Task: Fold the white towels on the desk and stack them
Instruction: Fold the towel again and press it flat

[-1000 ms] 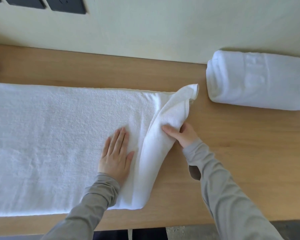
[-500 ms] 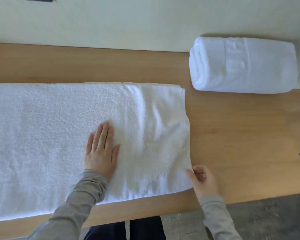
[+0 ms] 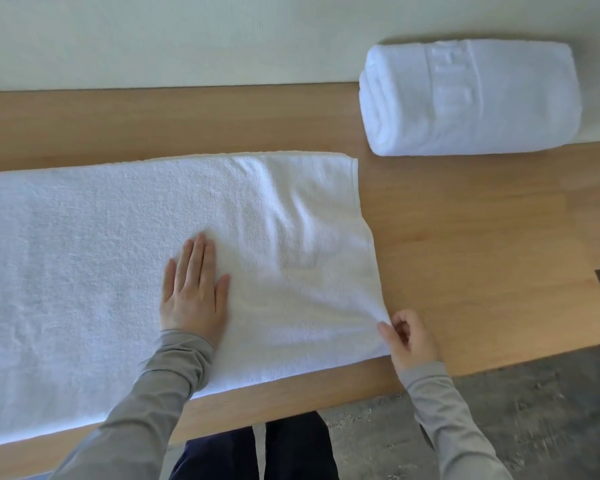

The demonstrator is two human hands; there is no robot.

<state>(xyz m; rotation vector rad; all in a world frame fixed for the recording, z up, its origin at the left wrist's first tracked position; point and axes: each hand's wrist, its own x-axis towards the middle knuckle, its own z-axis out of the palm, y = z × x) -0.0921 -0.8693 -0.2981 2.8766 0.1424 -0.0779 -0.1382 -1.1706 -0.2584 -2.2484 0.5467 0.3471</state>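
Head view: a white towel (image 3: 101, 271) lies spread flat along the tabletop's (image 3: 482, 254) near edge. The left hand (image 3: 194, 292) presses on it, fingers straight. The right hand (image 3: 409, 341) pinches the towel's right edge near its front corner. A folded towel (image 3: 471, 98) sits at the far edge, well apart.

Grey long sleeves (image 3: 153, 393) (navy trousers (image 3: 298, 448))
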